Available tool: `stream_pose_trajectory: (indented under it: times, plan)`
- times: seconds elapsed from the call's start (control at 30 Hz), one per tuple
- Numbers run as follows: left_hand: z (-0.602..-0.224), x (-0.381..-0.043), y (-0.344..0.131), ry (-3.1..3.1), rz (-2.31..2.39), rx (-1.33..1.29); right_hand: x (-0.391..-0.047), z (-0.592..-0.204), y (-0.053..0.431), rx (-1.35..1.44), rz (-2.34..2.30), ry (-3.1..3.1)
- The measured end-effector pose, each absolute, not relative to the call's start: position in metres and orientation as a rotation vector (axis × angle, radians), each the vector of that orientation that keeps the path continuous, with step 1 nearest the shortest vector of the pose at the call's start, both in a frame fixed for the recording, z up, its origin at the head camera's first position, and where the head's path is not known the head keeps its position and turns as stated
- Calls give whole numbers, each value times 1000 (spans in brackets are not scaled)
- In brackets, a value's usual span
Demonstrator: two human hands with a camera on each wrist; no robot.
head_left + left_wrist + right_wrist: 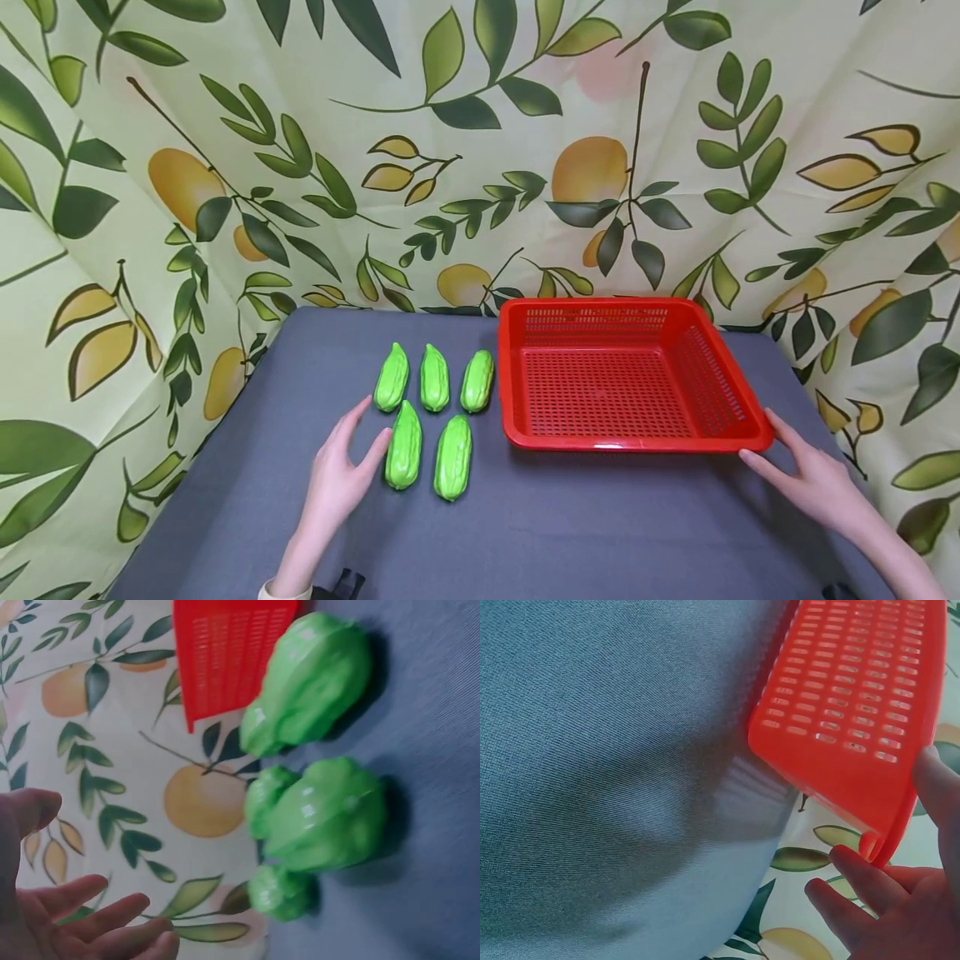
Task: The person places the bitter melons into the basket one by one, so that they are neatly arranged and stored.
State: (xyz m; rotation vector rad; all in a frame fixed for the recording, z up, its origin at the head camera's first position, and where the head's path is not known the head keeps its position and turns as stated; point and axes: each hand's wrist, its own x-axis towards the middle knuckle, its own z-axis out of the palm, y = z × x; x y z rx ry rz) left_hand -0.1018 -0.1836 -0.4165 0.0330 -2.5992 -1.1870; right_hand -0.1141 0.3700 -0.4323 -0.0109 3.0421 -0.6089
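Observation:
Several pale green, ridged gourds (405,450) like bitter melons lie on the grey-blue table in two rows. My left hand (345,475) hovers just left of them, thumb and fingers spread, with nothing held. Its thumb tip is close beside the front-left gourd. Seen from the left wrist, that hand (97,915) stays apart from the gourds (326,817). A red plastic basket (600,444) with slotted walls stands to their right, its inside bare. My right hand (813,483) holds the basket's front right corner, thumb and fingers on either side of the rim (904,825).
The grey-blue tablecloth (562,533) stretches in front of the basket and gourds. Behind and at both sides hangs a pale cloth (480,233) printed with leaves and orange fruit. The basket's back edge stands near the table's far edge.

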Motion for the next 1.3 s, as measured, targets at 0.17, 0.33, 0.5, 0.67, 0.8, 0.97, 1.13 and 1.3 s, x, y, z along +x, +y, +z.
stream_pose_trajectory:
  times: [0.17,0.33,0.5,0.67,0.8,0.97,1.13,1.3]
  plan:
    - [-436,-98,-177,-2556,-1377,137,-110,-434,371,-6,-626,3062]
    - [-448,-97,-169,-2559,-1418,204,-112,-434,371,-5,-624,3039]
    - [-455,-98,-166,-2587,-1422,286,-114,-433,371,-4,-616,3027]
    - [-462,-98,-165,-2619,-1370,356,-114,-434,371,-7,-628,3028]
    - [-468,-96,-163,-2634,-1314,367,-114,-434,372,-3,-636,3028]
    - [-477,-95,-160,-2629,-1273,350,-114,-435,372,-9,-630,3041]
    - [-483,-96,-159,-2617,-1253,335,-116,-432,371,0,-627,3008]
    - [-485,-96,-159,-2632,-1230,352,-118,-429,370,22,-625,2973]
